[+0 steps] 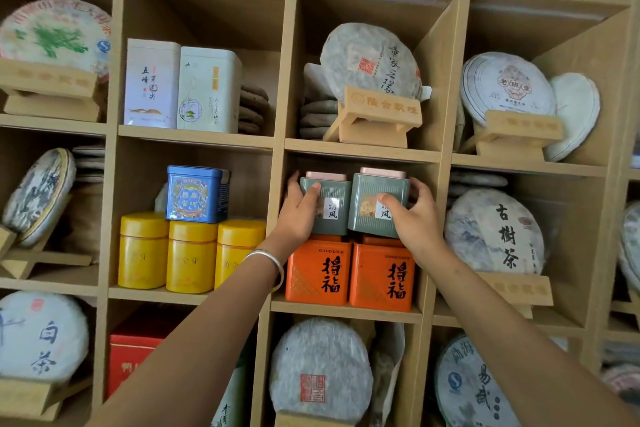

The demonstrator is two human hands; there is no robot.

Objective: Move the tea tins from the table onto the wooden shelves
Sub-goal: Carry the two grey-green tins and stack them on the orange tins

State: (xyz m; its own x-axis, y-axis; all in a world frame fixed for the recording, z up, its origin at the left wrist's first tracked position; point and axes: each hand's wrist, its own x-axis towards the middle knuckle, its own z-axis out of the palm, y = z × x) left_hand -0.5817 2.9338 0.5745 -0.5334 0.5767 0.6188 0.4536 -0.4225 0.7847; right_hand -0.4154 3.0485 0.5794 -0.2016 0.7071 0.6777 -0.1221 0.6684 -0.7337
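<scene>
Head view. Left hand (298, 210), bangled wrist: grip clamped on left green tin (329, 206). Right hand (414, 215): grip clamped on right green tin (375, 204). Both tins stand atop two orange tins (349, 274) in one shelf compartment (346, 310), sides touching, lids close under the upper board.

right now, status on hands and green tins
Left hand grips left green tin; right hand grips right green tin. Both atop orange tins. Nothing blocking.
</scene>
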